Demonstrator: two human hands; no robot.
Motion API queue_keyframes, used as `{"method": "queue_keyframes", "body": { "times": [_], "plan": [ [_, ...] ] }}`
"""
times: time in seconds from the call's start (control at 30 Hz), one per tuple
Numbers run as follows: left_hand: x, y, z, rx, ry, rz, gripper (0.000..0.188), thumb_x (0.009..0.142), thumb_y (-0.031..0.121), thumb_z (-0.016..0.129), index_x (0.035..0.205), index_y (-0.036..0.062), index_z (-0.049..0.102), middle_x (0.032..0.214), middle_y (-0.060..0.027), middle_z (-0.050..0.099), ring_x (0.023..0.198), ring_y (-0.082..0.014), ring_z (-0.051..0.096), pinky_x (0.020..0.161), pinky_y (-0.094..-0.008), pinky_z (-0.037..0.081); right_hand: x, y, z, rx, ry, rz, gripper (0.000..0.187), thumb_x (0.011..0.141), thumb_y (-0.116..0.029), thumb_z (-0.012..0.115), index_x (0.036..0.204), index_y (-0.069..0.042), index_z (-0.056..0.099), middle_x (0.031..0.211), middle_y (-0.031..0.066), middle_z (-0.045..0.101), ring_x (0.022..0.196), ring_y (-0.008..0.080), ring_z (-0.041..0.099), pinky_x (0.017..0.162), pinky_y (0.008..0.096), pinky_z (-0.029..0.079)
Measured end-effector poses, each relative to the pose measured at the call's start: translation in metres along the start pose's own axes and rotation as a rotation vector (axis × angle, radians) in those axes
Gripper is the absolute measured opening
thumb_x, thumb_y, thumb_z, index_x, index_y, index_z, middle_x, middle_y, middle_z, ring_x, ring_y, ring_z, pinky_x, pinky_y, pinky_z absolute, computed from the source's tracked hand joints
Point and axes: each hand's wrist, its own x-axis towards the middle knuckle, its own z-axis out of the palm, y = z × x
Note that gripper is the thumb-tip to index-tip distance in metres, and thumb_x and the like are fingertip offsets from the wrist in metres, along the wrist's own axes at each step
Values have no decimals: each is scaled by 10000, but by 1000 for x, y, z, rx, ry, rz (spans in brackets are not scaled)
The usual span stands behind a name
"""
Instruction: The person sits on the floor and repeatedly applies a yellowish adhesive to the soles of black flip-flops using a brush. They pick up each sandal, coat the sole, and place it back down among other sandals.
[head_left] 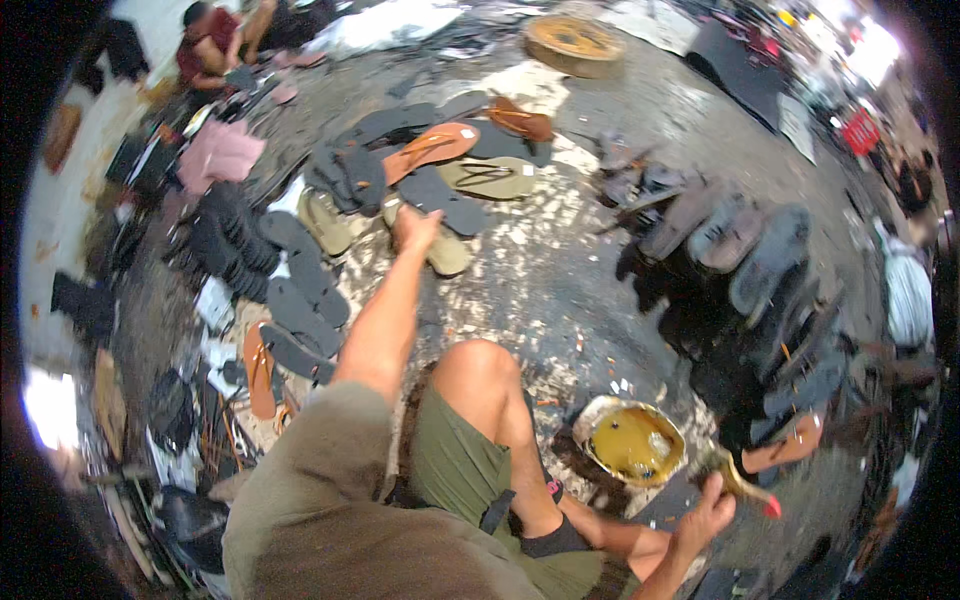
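My left hand [416, 230] reaches out to the pile of footwear and is closed on an olive flip-flop [449, 256], covering its middle. Next to it lie a dark grey sole [442, 202], an olive flip-flop with dark straps [492, 178] and an orange flip-flop [432, 149]. Low on the right, my right hand [703, 520] is closed round a short yellowish brush-like tool [738, 482] with a red end; blur hides its exact shape. Just left of that tool stands a crusted bowl [592, 412] of yellow-brown liquid.
A row of dark sandals [745, 245] curves down the right side. More dark flip-flops [300, 300] and an orange sandal [260, 372] lie at left. A round brown wooden block [573, 45] stands at the back. Another person [210, 50] sits at the far left.
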Motion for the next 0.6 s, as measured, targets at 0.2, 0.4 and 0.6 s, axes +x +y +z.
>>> {"method": "queue_keyframes", "body": {
  "times": [0.2, 0.4, 0.6],
  "plan": [
    [-66, -33, -84, -303, -79, 599, 397, 1047, 388, 566, 1193, 42, 696, 1100, -163, 714, 1030, -295, 665, 899, -434, 501, 14, 23, 23, -241, -380, -135, 292, 959, -192, 721, 1151, 28, 719, 1111, 141, 756, 1092, 231, 694, 978, 353, 503],
    [-233, 9, -232, -310, -418, 718, 325, 1059, 246, 585, 1145, -31, 731, 994, -70, 736, 919, -148, 643, 859, -302, 497, 10, 71, 35, -742, -335, -650, 304, 910, -249, 753, 1088, -5, 717, 851, 142, 670, 785, 394, 614, 754, 519, 474],
    [-313, 5, -228, 26, -266, 1283, 927, 806, 471, 831, 1505, -21, 471, 1478, -222, 496, 1318, -356, 502, 1108, -474, 391, -1, 10, -9, -139, -162, -400, 317, 968, -248, 745, 1179, -14, 712, 1097, 85, 744, 1007, 174, 664, 912, 327, 497]
  ]
}}
